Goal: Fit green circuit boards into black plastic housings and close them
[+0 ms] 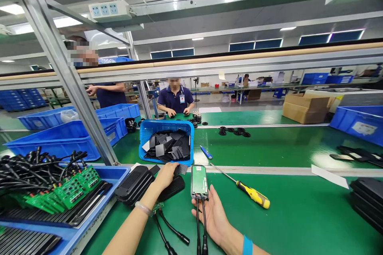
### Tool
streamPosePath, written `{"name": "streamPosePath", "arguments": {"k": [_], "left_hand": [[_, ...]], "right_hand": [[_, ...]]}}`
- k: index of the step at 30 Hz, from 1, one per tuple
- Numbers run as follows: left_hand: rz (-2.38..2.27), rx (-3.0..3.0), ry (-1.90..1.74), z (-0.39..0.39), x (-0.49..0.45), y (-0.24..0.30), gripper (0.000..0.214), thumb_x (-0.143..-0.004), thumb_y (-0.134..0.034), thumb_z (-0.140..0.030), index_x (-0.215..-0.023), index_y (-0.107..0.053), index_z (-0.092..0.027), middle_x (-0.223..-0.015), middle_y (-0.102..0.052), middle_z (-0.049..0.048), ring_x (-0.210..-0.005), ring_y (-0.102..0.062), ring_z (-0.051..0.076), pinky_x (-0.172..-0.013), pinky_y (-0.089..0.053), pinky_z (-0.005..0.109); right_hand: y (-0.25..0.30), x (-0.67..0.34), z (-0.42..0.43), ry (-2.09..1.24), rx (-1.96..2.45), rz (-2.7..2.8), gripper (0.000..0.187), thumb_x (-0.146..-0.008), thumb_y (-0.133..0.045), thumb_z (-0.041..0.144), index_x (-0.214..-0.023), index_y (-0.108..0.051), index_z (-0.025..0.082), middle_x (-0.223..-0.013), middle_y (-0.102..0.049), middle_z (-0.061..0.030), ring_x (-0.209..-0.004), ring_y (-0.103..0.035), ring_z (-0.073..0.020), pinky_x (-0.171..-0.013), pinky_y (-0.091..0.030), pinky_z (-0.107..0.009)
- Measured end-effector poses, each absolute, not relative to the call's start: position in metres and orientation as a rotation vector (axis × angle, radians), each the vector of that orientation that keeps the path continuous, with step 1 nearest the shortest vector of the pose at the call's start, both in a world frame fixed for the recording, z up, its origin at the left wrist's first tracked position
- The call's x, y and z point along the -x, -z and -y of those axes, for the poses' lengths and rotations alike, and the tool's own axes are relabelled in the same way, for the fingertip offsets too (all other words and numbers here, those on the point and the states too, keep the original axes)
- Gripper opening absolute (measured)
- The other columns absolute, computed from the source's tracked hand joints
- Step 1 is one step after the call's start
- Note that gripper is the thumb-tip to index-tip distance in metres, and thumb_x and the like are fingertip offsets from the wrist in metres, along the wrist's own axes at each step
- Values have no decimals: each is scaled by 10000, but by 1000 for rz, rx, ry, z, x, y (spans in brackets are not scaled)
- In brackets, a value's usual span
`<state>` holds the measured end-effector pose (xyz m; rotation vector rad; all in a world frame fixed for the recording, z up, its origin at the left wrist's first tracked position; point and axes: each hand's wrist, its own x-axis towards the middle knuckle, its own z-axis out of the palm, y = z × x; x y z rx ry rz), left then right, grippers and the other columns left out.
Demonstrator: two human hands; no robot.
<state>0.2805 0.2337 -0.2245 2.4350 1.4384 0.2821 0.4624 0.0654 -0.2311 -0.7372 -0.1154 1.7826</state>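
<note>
My left hand (166, 174) reaches over a black ribbed cover (174, 188), its fingers drawn together beside a thin dark ribbed piece (182, 169); whether they pinch it is hidden. Just beyond is a blue basket (191, 143) of flat black and grey pieces (161, 150). My right hand (216, 215) holds the lower end of a case with a green circuit board (199, 180) in it, palm up, fingers curled behind. Two black cables (204, 223) run from the case towards me. A loose small board with cables (163, 223) lies below my left wrist.
A yellow-black screwdriver (254, 195) and a blue cutter (206, 152) lie to the right and beyond. Stacked black covers (134, 185) and a blue tray (119, 175) of cabled green boards (62, 191) stand left. A metal post (68, 75) rises there. A co-worker (176, 99) sits opposite.
</note>
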Motion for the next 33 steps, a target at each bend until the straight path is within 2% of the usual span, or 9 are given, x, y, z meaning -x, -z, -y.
{"name": "streamPosePath", "arguments": {"k": [3,6,9,15,20,23,25,30,33], "left_hand": [[-1539,-2570,-123,-235,-281,213,463,-693,-461,46,-1109,-606,-97,-1041,-534,171,-1015,-475,307,-881,-359,408],[-1647,-2614,-91,-224,-278,199,299,-838,-376,-74,-985,-637,-79,-961,-522,183,-936,-484,330,-796,-370,439],[-1714,-2561,-166,-207,-271,190,373,-913,-304,-168,-1100,-618,-94,-1011,-542,172,-933,-510,334,-768,-381,442],[-1515,-2382,-257,-182,-258,197,279,-881,-432,-188,-1018,-675,-212,-1007,-643,9,-947,-584,184,-833,-417,285],[-1423,-2380,-340,-179,-255,209,370,-926,-373,-271,-1159,-635,-152,-1159,-587,62,-1072,-534,184,-960,-367,281],[-1391,-2383,-264,-175,-256,212,661,-824,-553,-483,-1358,-472,-101,-1312,-476,129,-1201,-444,272,-1018,-324,346],[-1389,-2380,-229,-169,-259,212,869,-721,-657,-489,-1429,-360,-84,-1301,-471,159,-1189,-441,314,-998,-339,381],[-1571,-2320,-415,-151,-269,205,859,-751,-608,-455,-1470,-253,-147,-1282,-403,155,-974,-529,288,-837,-421,408],[-1517,-2019,-794,-143,-276,202,875,-711,-675,-518,-1424,-324,-151,-1278,-410,130,-1139,-452,263,-984,-351,368]], "right_hand": [[230,-463,-66,-1772,735,147,632,-902,-338,667,-1295,-395,174,-1006,-560,-77,-882,-551,-181,-765,-485,-353],[229,-462,-66,-1767,741,154,615,-912,-342,647,-1281,-400,159,-1003,-559,-82,-888,-545,-186,-764,-483,-354],[229,-461,-66,-1779,747,161,586,-925,-349,617,-1270,-416,148,-1010,-560,-81,-895,-540,-190,-756,-480,-343],[230,-460,-64,-1781,760,155,551,-925,-386,591,-1263,-422,157,-970,-574,-62,-869,-561,-181,-761,-478,-326],[232,-458,-64,-1768,741,125,534,-910,-450,560,-1241,-421,143,-934,-574,-60,-822,-567,-174,-731,-481,-315],[232,-457,-63,-1770,757,117,522,-909,-454,559,-1226,-429,145,-912,-570,-51,-816,-564,-173,-713,-483,-313],[229,-458,-62,-1788,767,126,535,-906,-454,568,-1228,-440,143,-942,-574,-55,-836,-565,-174,-691,-482,-301],[213,-465,-64,-1834,724,245,578,-915,-443,557,-1290,-445,116,-1212,-525,-109,-896,-563,-168,-671,-479,-277],[199,-472,-67,-1814,729,386,571,-931,-431,524,-1314,-425,100,-1236,-510,-137,-924,-563,-192,-676,-479,-293]]}}
